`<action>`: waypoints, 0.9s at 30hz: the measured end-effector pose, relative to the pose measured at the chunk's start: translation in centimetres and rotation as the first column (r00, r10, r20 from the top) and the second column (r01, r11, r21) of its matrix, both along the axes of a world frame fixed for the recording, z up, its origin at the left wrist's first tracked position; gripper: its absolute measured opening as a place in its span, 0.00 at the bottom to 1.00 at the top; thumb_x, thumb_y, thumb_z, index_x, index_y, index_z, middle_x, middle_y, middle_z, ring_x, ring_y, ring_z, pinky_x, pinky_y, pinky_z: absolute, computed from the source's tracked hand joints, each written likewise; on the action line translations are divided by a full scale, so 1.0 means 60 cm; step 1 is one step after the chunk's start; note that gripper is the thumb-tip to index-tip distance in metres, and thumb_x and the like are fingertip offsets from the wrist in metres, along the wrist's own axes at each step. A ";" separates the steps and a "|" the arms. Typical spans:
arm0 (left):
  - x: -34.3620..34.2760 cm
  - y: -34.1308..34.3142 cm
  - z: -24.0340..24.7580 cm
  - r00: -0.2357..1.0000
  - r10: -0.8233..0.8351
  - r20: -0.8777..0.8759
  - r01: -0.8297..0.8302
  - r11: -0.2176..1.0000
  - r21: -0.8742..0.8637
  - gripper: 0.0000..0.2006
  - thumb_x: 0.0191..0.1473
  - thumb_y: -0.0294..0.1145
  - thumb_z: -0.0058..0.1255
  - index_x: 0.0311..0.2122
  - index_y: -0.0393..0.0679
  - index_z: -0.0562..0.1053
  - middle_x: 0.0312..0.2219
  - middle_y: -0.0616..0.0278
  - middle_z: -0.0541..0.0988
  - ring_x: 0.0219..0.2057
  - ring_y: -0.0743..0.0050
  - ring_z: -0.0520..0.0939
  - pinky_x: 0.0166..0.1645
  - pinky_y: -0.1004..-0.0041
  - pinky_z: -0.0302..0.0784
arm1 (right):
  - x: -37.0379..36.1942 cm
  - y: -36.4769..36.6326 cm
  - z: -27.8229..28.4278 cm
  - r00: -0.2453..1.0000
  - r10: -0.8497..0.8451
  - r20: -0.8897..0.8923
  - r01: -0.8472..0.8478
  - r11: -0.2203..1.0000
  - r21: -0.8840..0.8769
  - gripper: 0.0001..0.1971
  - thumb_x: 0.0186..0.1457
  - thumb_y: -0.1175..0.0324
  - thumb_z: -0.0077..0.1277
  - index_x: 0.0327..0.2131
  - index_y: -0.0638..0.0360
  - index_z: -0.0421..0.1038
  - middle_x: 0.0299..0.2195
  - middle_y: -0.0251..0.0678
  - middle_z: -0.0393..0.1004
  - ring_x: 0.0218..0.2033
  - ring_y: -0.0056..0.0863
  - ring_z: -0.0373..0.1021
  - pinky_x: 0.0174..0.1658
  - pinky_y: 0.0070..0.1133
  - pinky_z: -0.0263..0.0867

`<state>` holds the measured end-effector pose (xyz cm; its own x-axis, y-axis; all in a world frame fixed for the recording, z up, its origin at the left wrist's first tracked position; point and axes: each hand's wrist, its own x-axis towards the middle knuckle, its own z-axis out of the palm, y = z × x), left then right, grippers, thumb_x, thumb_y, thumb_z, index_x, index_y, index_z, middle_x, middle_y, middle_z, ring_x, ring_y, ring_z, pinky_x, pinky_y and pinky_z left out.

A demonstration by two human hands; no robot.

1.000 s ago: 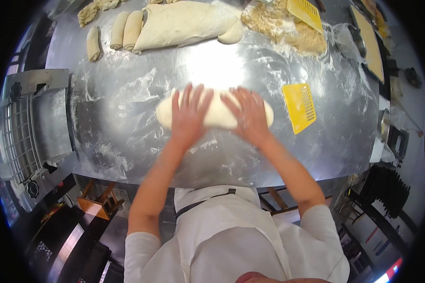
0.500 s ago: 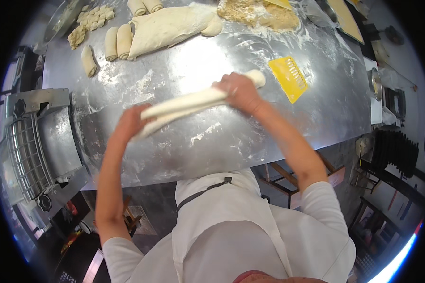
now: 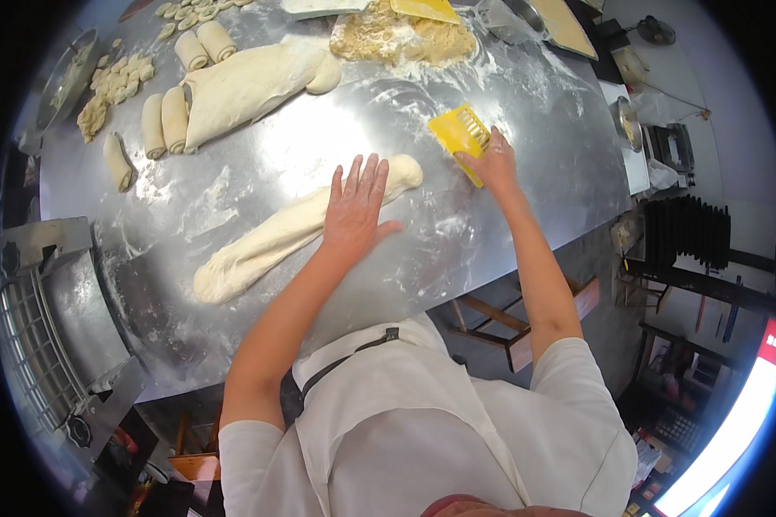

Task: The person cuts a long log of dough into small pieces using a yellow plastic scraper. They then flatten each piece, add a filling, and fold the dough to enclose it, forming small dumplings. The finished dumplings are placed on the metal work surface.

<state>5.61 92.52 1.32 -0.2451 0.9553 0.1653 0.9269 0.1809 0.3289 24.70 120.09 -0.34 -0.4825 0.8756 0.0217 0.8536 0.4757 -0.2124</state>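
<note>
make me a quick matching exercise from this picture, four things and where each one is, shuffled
Things:
1. long pale dough strip
2. nearer slotted yellow plastic scraper
3. rough tan dough-like mass
4. silver metal roller machine

Places:
a. far side of the shiny metal table
b. under the spread left hand
c. at the table's left end
d. touched by the right hand

Pairs: 1-b, 2-d, 3-a, 4-c

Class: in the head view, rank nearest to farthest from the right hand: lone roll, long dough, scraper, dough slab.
1. Scraper, touching the right hand
2. Long dough, under the left hand
3. Dough slab, farther left
4. Lone roll, far left
</note>
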 end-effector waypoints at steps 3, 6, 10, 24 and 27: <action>-0.008 0.061 -0.045 0.993 0.047 -0.110 -0.058 0.993 -0.099 0.45 0.50 0.64 0.55 0.65 0.44 0.60 0.54 0.53 0.69 0.55 0.54 0.69 0.58 0.52 0.63 | 0.020 0.020 -0.017 0.998 0.019 0.067 -0.021 1.000 0.019 0.53 0.37 0.44 0.72 0.64 0.59 0.58 0.59 0.48 0.63 0.60 0.48 0.60 0.59 0.39 0.63; -0.028 0.098 -0.027 0.986 0.132 -0.100 -0.148 0.973 -0.179 0.36 0.51 0.60 0.56 0.58 0.45 0.67 0.44 0.58 0.73 0.44 0.58 0.73 0.46 0.56 0.68 | -0.027 0.009 0.027 0.995 -0.033 0.090 0.047 0.987 -0.154 0.55 0.34 0.43 0.73 0.62 0.59 0.59 0.56 0.46 0.64 0.57 0.48 0.61 0.58 0.41 0.63; -0.034 0.127 -0.053 0.960 0.254 -0.114 -0.266 0.958 -0.108 0.21 0.51 0.45 0.59 0.47 0.46 0.70 0.37 0.60 0.73 0.39 0.56 0.75 0.39 0.57 0.70 | -0.061 0.025 0.028 0.983 -0.079 0.166 0.110 0.976 -0.190 0.55 0.28 0.46 0.77 0.59 0.58 0.60 0.52 0.43 0.68 0.56 0.45 0.64 0.54 0.39 0.65; -0.059 0.001 -0.009 0.876 0.302 0.376 -0.339 0.940 0.034 0.31 0.60 0.42 0.52 0.66 0.45 0.61 0.64 0.43 0.62 0.64 0.42 0.63 0.67 0.50 0.55 | 0.047 -0.112 0.090 0.827 -0.192 -0.529 -0.032 0.923 -0.384 0.13 0.58 0.64 0.57 0.45 0.58 0.71 0.35 0.46 0.80 0.31 0.40 0.79 0.36 0.31 0.73; -0.078 -0.008 -0.021 0.943 0.192 0.271 -0.210 0.977 0.036 0.31 0.61 0.42 0.51 0.67 0.44 0.60 0.62 0.43 0.65 0.62 0.45 0.66 0.66 0.53 0.58 | 0.016 -0.191 0.127 0.889 -0.018 -0.457 -0.088 0.973 -0.211 0.13 0.62 0.66 0.50 0.49 0.57 0.67 0.31 0.51 0.78 0.28 0.51 0.76 0.33 0.38 0.71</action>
